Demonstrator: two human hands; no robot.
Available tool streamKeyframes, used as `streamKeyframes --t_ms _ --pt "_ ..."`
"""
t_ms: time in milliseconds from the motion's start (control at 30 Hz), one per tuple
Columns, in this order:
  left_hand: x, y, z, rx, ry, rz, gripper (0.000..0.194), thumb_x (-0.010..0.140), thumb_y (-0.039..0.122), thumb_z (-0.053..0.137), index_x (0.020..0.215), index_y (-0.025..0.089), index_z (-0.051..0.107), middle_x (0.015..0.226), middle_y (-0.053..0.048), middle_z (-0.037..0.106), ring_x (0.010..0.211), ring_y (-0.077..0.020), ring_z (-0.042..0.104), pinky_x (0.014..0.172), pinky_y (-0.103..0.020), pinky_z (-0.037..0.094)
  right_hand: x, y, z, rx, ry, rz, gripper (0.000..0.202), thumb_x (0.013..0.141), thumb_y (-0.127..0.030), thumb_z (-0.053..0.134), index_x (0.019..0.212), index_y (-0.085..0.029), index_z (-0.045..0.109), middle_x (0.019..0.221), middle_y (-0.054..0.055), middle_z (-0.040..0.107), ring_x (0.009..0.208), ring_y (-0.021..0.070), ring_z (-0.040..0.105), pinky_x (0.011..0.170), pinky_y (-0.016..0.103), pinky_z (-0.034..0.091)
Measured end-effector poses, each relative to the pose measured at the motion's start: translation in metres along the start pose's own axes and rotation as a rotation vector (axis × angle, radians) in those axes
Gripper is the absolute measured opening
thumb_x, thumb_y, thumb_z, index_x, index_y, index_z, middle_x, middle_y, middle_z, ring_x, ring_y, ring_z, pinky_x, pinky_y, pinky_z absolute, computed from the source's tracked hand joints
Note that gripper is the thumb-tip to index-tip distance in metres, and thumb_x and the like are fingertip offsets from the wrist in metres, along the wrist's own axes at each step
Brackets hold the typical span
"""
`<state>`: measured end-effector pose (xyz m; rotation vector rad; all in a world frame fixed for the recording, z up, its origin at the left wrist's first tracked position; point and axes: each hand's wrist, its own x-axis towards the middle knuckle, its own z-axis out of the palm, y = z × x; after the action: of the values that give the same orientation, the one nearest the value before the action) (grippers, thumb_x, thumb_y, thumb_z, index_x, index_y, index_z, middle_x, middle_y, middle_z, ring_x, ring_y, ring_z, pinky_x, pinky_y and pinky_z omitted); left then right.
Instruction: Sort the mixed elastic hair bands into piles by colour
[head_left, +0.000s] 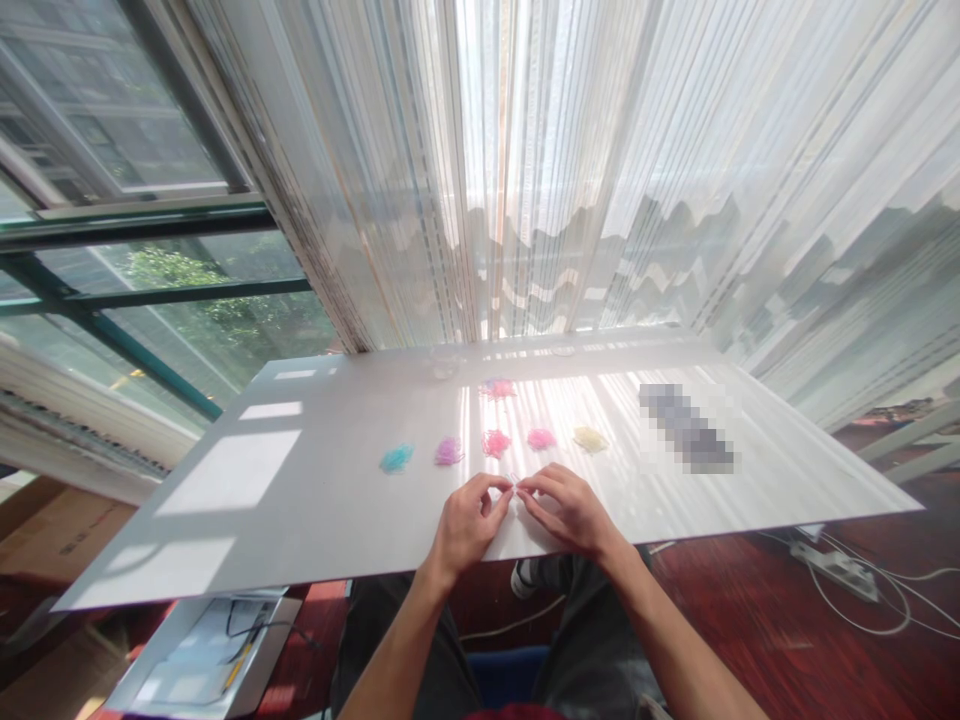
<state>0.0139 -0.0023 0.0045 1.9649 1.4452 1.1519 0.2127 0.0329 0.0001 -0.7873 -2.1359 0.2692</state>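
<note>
My left hand (pixel 471 515) and my right hand (pixel 566 508) meet over the white table (pixel 315 520) near its front edge. Both are pinched closed, fingertips nearly touching, around something too small to make out. Beyond them lies a row of small piles of thin pieces: a teal pile (pixel 397 458), a purple pile (pixel 449 452), a red-pink pile (pixel 495 443), a pink pile (pixel 541 439) and a yellow pile (pixel 591 438). Farther back is a mixed pink and purple pile (pixel 498 388).
A clear object (pixel 445 366) sits near the table's back edge. On the right is a blurred dark patch (pixel 686 428). Sheer curtains (pixel 525 180) hang behind the table. Below are a white box (pixel 202 655) at left and a power strip (pixel 836 570) with cables at right.
</note>
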Motion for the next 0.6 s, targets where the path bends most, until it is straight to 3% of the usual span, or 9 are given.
streamKeyframes --t_ms 600 --pt "-0.0021 0.0014 0.0010 -0.037 0.001 0.060 0.010 0.095 0.025 0.061 0.100 0.022 0.069 0.093 -0.001 0.075 0.061 -0.0100 0.060 0.062 -0.021 0.052 -0.0009 0.0027 0.0037 -0.013 -0.036 0.008 0.010 0.097 -0.020 0.063 0.096 -0.021 0.073 0.080 0.005 0.070 0.074 0.0187 0.065 0.069 0.031 0.054"
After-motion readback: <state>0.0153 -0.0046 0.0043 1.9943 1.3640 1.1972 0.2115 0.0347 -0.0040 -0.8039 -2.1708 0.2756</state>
